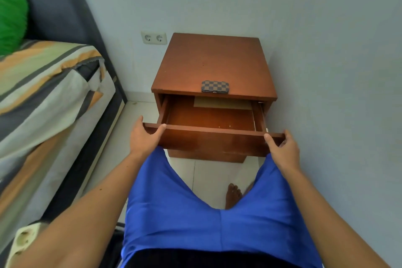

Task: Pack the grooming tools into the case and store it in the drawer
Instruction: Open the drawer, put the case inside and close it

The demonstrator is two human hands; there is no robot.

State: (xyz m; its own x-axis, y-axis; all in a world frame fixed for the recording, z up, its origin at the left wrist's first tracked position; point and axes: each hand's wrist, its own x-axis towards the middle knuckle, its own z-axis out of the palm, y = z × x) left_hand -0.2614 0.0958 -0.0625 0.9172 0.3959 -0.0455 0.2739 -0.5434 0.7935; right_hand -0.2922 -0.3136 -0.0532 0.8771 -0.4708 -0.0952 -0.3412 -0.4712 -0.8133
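**Case on the nightstand, drawer open below it**

We see the checkered case point(215, 87) lying shut and flat at the front edge of the wooden nightstand point(212, 61), right above the drawer point(214, 135), which stands pulled out. The case is a small rounded rectangle in a brown and tan check with a metal clasp at its front. Nothing lies between it and the drawer opening.

Inside the drawer we make out a bare reddish-brown floor and a pale sheet of paper point(221, 102) toward the back (a few light specks dot the wood). Our left hand point(144, 136) grips the left end of the drawer front, thumb over the top edge; our right hand point(282, 148) clasps the right end the same way.

A bed point(50, 85) with a striped grey, orange and cream cover sits close on the left, a green pillow point(12, 19) on it. A double wall socket point(154, 37) sits just left of the nightstand. Blue shorts point(195, 213) and a bare foot point(233, 193) show below, on pale tiles.
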